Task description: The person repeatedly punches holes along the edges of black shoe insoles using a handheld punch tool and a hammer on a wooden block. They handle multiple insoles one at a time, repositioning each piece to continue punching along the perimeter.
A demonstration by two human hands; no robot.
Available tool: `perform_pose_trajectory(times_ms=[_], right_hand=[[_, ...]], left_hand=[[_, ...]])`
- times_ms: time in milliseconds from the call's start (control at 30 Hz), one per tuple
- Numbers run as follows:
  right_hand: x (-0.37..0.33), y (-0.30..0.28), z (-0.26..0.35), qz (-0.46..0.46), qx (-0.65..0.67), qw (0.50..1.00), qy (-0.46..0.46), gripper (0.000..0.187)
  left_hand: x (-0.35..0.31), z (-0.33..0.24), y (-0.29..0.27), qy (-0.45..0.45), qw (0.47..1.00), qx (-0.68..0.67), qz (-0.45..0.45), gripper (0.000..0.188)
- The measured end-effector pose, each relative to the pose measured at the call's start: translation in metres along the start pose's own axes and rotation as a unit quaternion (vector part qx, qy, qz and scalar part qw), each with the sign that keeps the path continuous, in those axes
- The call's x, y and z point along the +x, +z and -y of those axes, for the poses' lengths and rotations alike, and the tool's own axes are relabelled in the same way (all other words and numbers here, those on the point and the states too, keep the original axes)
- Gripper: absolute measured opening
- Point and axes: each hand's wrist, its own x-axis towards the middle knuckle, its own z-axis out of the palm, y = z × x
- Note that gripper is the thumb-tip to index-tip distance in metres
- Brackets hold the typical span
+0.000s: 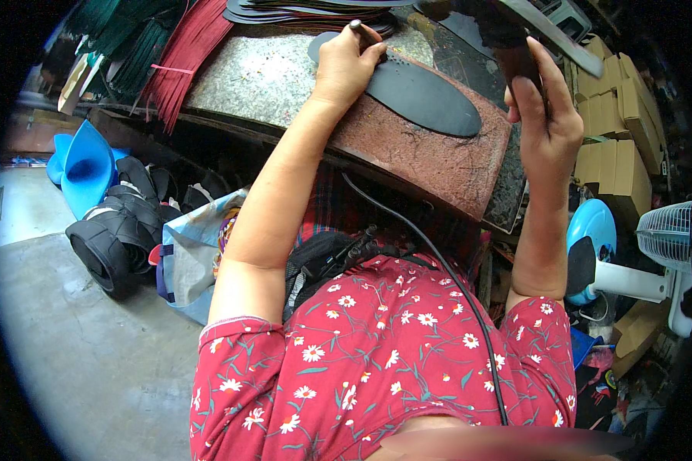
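A dark grey sole-shaped sheet lies on a reddish, rough slab, with small holes or dots near my left hand. The fingers of that hand are closed around a short metal rod-like punch, held over the sheet; its lower tip is hidden by the fingers. Raised to the right of the slab, my right hand grips a dark brown tool. This tool runs up toward the top edge and is blurred there, so its exact kind is unclear.
Behind the left hand lie stacked dark sheets and a bundle of red strips. Cardboard boxes and a white fan stand at right. A black cable crosses my front. Black rolls lie on the floor at left.
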Motion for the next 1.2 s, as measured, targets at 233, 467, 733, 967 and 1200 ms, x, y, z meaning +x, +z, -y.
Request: perform_pose_trajectory(times_ms=[233,467,733,967,1200], right_hand=[[-0.004,0.019,-0.013,0.035,-0.133,0.990,0.004,0.035],[-0.005,-0.005,0.008,-0.005,0.004,1.000,-0.003,0.036],[-0.018,0.015,-0.023,0.058,-0.151,0.983,0.086,0.036],[-0.013,0.015,-0.028,0.069,-0.132,0.985,0.082,0.037],[0.011,0.003,0.013,0.026,0.080,0.996,-0.015,0.039]], left_hand=[[-0.006,-0.015,0.008,0.053,0.994,0.093,-0.026,0.017],[-0.006,-0.012,0.002,-0.018,0.999,-0.031,0.012,0.018],[-0.007,-0.017,0.008,-0.074,0.993,-0.087,-0.030,0.018],[-0.002,0.001,-0.008,-0.070,0.996,-0.050,-0.028,0.013],[-0.002,0.000,-0.009,-0.113,0.990,-0.083,-0.005,0.017]])
